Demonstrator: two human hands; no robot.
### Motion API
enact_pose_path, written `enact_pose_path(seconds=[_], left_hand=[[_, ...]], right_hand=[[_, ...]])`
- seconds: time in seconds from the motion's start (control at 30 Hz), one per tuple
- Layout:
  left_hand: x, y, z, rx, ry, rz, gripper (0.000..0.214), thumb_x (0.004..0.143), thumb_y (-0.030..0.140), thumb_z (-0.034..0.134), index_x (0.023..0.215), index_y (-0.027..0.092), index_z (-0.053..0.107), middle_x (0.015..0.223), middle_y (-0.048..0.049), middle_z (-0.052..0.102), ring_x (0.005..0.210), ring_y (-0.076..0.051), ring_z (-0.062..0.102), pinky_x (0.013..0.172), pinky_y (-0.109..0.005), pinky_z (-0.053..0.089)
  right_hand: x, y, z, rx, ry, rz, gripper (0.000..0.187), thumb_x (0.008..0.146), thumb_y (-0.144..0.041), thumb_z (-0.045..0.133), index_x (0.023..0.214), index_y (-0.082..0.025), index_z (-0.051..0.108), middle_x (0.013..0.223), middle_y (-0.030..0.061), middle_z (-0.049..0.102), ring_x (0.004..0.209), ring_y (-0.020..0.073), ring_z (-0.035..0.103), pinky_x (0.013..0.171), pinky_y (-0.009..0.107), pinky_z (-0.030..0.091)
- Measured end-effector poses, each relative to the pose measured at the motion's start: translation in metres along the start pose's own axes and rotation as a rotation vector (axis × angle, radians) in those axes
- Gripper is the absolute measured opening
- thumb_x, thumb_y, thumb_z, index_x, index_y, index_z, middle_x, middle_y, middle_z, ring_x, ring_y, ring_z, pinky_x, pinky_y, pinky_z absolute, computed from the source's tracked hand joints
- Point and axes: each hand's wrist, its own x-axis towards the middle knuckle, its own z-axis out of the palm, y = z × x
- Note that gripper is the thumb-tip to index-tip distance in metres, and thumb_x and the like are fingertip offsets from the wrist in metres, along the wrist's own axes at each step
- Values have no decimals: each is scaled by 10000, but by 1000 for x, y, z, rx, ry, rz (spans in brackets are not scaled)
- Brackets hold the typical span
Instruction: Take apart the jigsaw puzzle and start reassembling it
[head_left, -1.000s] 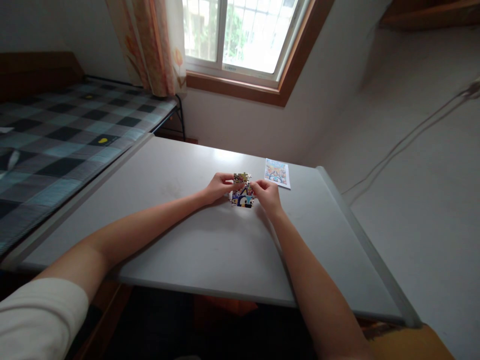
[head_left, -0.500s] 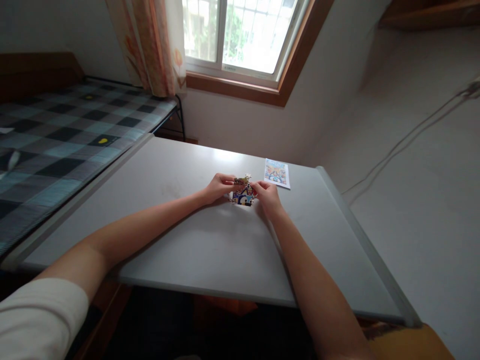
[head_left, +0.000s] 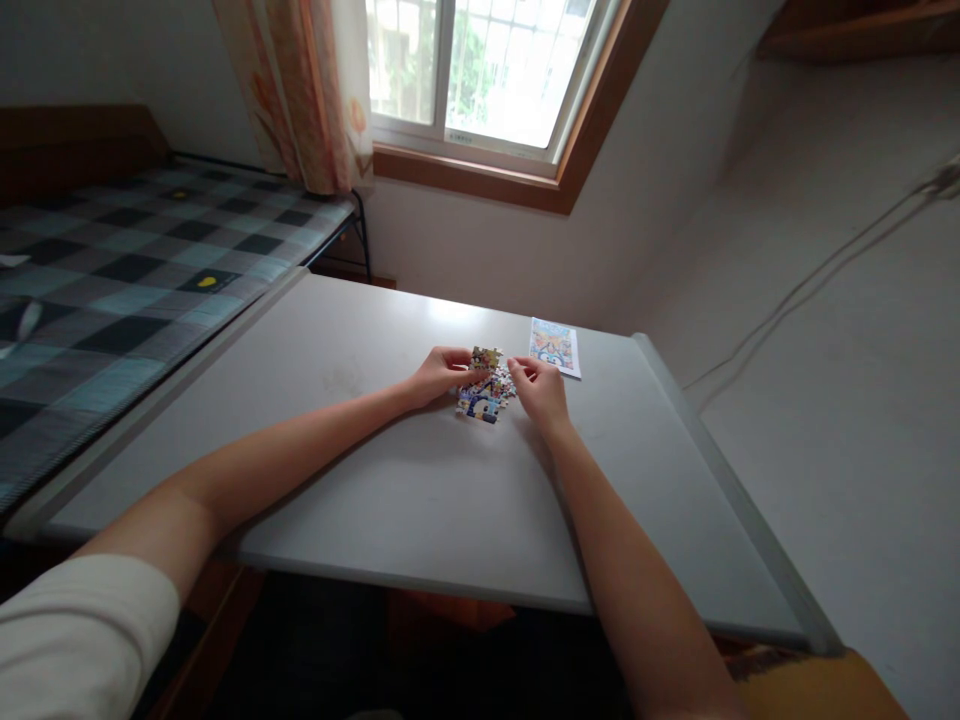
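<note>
A small colourful jigsaw puzzle [head_left: 482, 398] lies on the grey table [head_left: 420, 480], broken into loose pieces. My left hand [head_left: 439, 373] pinches a joined chunk of puzzle pieces [head_left: 486, 357] just above the heap. Right of the heap, my right hand [head_left: 538, 390] has its fingers curled at the puzzle's edge; what they pinch is too small to make out. A printed picture card [head_left: 554, 345] lies flat beyond my right hand.
A bed with a checked cover [head_left: 127, 270] stands against the table's left edge. A window [head_left: 487, 70] and a patterned curtain [head_left: 300, 90] are behind the table. A white wall with a cable [head_left: 817, 270] runs along the right.
The joined puzzle block has come apart into a loose heap on the table. My left hand keeps one chunk; my right hand shifted slightly right.
</note>
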Motion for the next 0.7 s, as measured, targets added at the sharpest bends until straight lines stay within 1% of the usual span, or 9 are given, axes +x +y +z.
enact_pose_path(seconds=[0.03, 0.1, 0.2, 0.27, 0.4, 0.5, 0.63, 0.7], left_hand=[[0, 0, 0, 3, 4, -1, 459, 577, 398, 847, 907, 99, 734, 899, -92, 732, 789, -207, 668, 779, -358, 529], [1, 0, 0, 5, -1, -5, 445, 579, 396, 847, 891, 102, 731, 877, -84, 730, 778, -199, 665, 772, -348, 523], [0, 0, -1, 5, -35, -10, 451, 593, 407, 837, 906, 101, 730, 851, -77, 727, 763, -194, 660, 753, -334, 514], [0, 0, -1, 12, -50, -9, 458, 596, 416, 831, 910, 97, 730, 828, -73, 724, 743, -187, 654, 729, -320, 506], [1, -1, -2, 40, -24, -15, 419, 609, 446, 815, 825, 98, 728, 745, -50, 707, 674, -155, 625, 664, -278, 481], [2, -1, -2, 73, -13, -17, 418, 610, 473, 805, 778, 98, 725, 700, -40, 692, 631, -138, 597, 618, -258, 458], [2, -1, -2, 117, -9, -8, 425, 622, 494, 789, 724, 87, 721, 641, -34, 666, 586, -124, 562, 566, -244, 430], [2, -1, -2, 104, -4, -14, 429, 620, 494, 790, 733, 85, 724, 638, -36, 663, 581, -126, 563, 565, -248, 438]], right_hand=[[-1, -2, 0, 1, 11, -26, 435, 777, -548, 564, 793, -144, 725, 591, 27, 606, 546, 143, 511, 541, 269, 380], [-2, -7, 1, 75, -15, -64, 446, 803, -555, 537, 802, -148, 718, 640, 38, 631, 565, 143, 527, 546, 268, 395], [-4, -13, 5, 184, -68, -104, 382, 764, -535, 609, 792, -165, 703, 738, 52, 678, 621, 151, 568, 586, 276, 441], [-4, -13, 7, 212, -82, -103, 347, 728, -516, 656, 765, -172, 690, 741, 51, 684, 634, 156, 580, 605, 284, 460], [-4, -10, 9, 227, -81, -79, 338, 731, -508, 653, 735, -170, 668, 697, 45, 671, 644, 161, 585, 610, 288, 464], [-5, -9, 9, 164, -62, -108, 313, 772, -481, 618, 755, -171, 658, 709, 45, 662, 647, 160, 579, 598, 284, 448], [-8, -11, 6, -34, -3, -319, 227, 830, -385, 579, 753, -180, 639, 742, 43, 628, 672, 154, 554, 642, 292, 435], [-9, -13, 5, -78, 8, -385, 203, 840, -352, 571, 738, -185, 626, 738, 35, 609, 673, 149, 539, 661, 292, 434]])
